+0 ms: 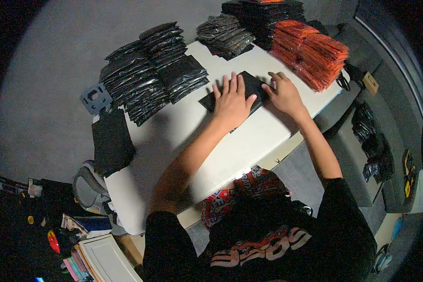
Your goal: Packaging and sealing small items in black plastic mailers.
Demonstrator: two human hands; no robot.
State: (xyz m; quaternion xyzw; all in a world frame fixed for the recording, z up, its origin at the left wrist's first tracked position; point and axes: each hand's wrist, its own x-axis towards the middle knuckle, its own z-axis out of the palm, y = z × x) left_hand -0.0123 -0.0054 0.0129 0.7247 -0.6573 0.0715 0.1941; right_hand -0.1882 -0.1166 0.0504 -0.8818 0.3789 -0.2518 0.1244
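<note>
A flat black packet (252, 84) lies aslant on the white table (261, 141) in front of me. My left hand (232, 98) rests flat on it with the fingers spread. At the packet's right end, my right hand (283, 92) has its fingers bent, the thumb and fingertips close to the edge; whether they pinch it is not clear. Stacks of shiny black plastic packets (134, 81) rise to the left. Beyond my hands lies a smaller pile of dark clear-wrapped packets (225, 33), and to the right of it stand stacked orange packets (310, 53).
A tall black stack (264, 17) stands at the table's far end. Black sheet-like material (112, 141) lies over the left edge near a grey plastic piece (97, 98). A grey chair (88, 185) is at the lower left. More black packets (370, 141) lie on a grey sofa to the right.
</note>
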